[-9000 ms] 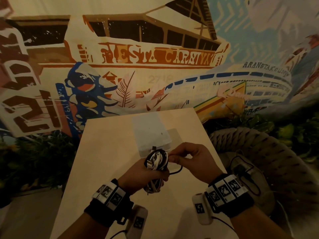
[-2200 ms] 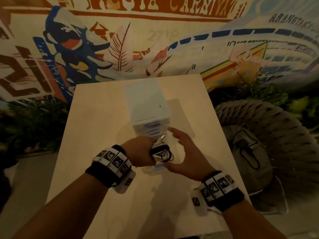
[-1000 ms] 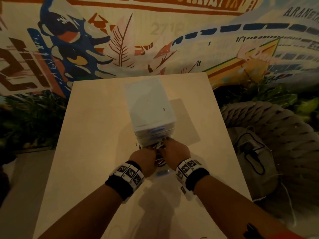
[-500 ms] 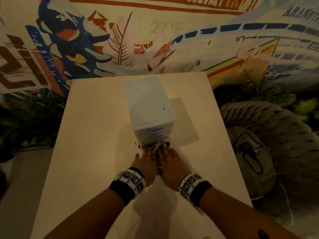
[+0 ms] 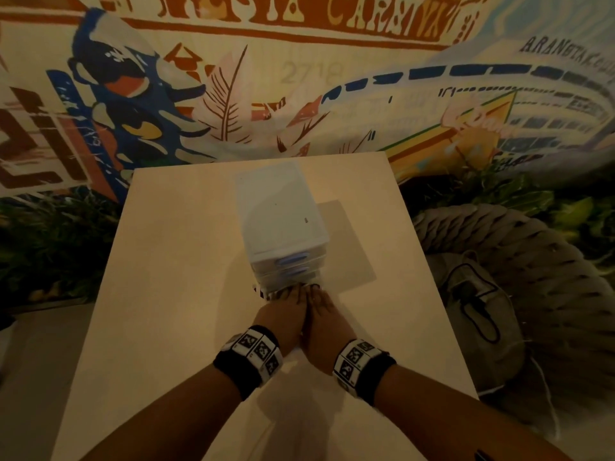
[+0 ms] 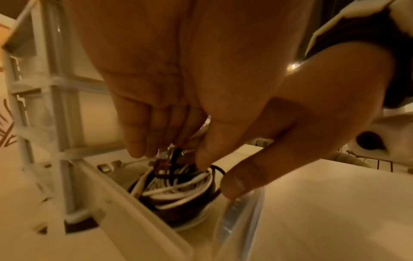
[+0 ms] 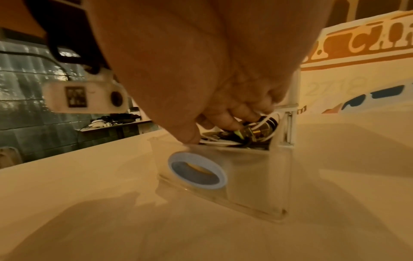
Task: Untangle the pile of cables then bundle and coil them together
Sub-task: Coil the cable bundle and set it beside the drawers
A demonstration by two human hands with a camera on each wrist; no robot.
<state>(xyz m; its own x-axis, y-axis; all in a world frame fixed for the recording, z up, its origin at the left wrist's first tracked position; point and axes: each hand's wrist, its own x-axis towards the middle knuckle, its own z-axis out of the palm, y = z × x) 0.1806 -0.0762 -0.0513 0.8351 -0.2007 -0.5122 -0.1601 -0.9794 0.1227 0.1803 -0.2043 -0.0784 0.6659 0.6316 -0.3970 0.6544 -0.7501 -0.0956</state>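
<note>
both hands [image 5: 304, 319] have pushed the cable coil [image 6: 176, 190] into the drawer [image 7: 225, 178], fingers [image 6: 143, 139] now straight on it.

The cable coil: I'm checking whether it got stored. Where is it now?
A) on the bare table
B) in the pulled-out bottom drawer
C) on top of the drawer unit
B: the cable coil lies inside the bottom drawer, pulled out of the drawer unit, with both hands' fingers on it.

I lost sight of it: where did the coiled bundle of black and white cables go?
The coiled bundle of black and white cables lies in the open bottom drawer, under both hands' fingertips.
</note>
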